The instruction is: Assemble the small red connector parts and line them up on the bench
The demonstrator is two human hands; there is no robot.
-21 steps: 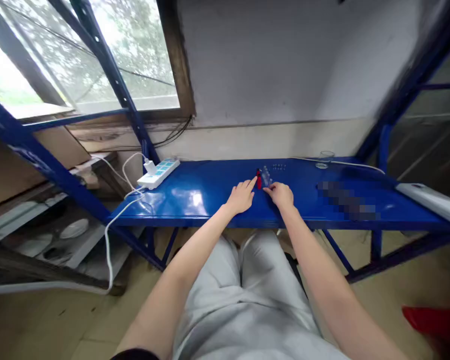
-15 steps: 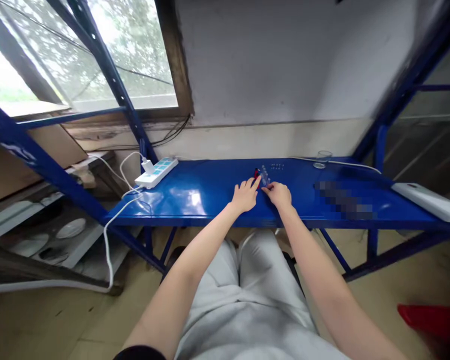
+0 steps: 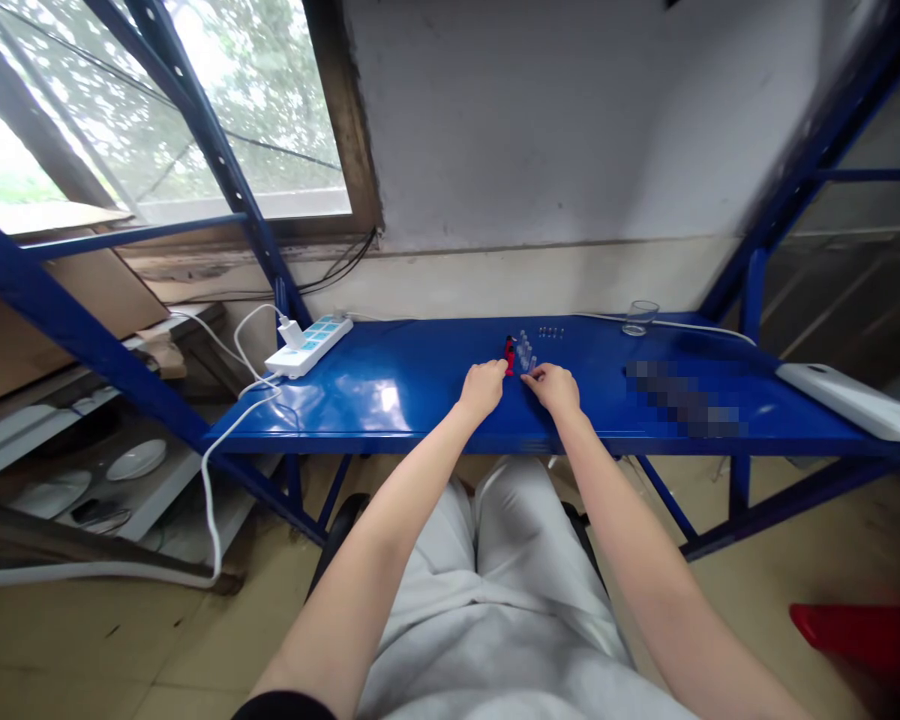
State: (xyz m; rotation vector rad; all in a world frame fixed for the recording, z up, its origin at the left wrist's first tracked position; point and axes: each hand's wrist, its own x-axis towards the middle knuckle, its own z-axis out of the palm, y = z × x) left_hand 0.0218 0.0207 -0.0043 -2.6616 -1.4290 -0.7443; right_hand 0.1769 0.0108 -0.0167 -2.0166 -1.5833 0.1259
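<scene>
My left hand (image 3: 483, 389) is closed on the blue table, its curled fingertips right beside a small red object (image 3: 509, 358) with a dark top. Whether the fingers grip it, I cannot tell. A row of small clear vial-like pieces (image 3: 525, 349) stands just right of the red object. At the near end of that row, my right hand (image 3: 557, 387) has thumb and forefinger pinched together; what is between them is too small to make out. Behind the clear pieces, several tiny light-coloured parts (image 3: 551, 332) lie in short rows.
A white power strip (image 3: 309, 346) with a plugged-in charger lies on the table's left end. Towards the back right stands a clear glass cup (image 3: 640, 317). A blurred dark item (image 3: 679, 398) and a white flat object (image 3: 855, 400) are at right. Blue frame posts (image 3: 229, 170) rise around.
My left hand's fingers, spread over the red object before, have curled in and drawn back towards me, uncovering it. My right hand keeps its pinch by the clear pieces. The view has shifted slightly.
</scene>
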